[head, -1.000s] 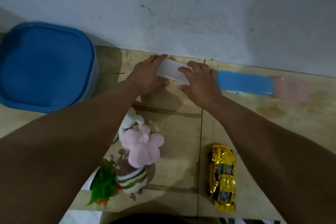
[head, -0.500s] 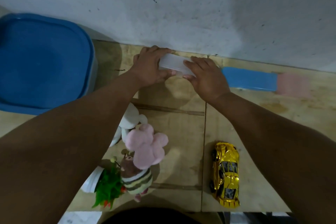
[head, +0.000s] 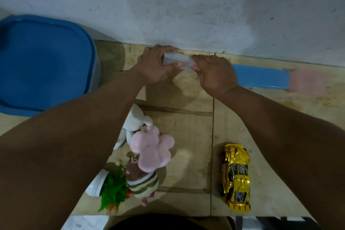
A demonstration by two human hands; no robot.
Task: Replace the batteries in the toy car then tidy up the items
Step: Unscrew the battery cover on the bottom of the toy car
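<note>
I see my left hand (head: pixel 153 65) and right hand (head: pixel 214 73) gripping a frosted, translucent plastic box (head: pixel 177 60), fingers curled round its ends, the glossy gold toy car (head: pixel 235 177) well below them.

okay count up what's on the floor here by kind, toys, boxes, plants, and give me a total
Soft toys: 3: white, pink, striped
Toy cars: 1: gold car
Clear boxes: 1: in both hands
Blue lidded bins: 1
Potted plants: 1
Total: 7
</note>
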